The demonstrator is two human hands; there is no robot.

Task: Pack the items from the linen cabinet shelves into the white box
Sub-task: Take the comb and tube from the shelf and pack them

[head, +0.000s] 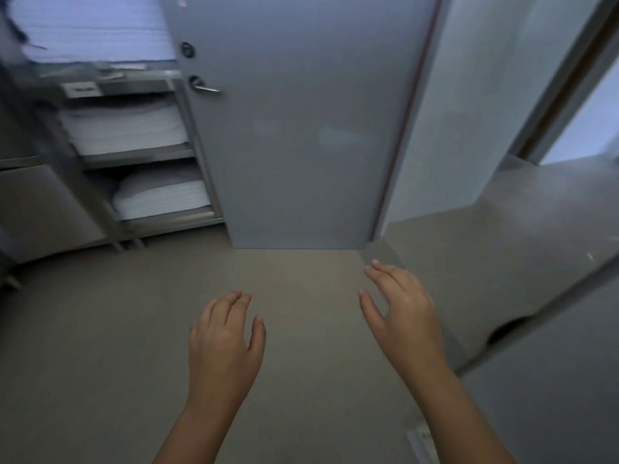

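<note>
Left hand (222,343) and right hand (405,316) empty, fingers loosely spread, above matte beige floor (100,329). Smooth grey door (301,128) ahead. Steel shelves (140,155) at left, stacked with folded white linen (127,128).

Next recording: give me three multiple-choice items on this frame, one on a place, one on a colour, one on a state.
1. Where does the linen cabinet stand relative to the grey door?
A) right of it B) left of it C) in front of it

2. What colour are the folded linens stacked in it?
A) red B) green C) white

3. How are the left hand and right hand?
A) both open, holding nothing B) left grips a towel C) both carry a box

Answers: 1 B, the cabinet sits at the door's left edge. 2 C, every stack looks white. 3 A, both hover above the floor with relaxed fingers.
</note>
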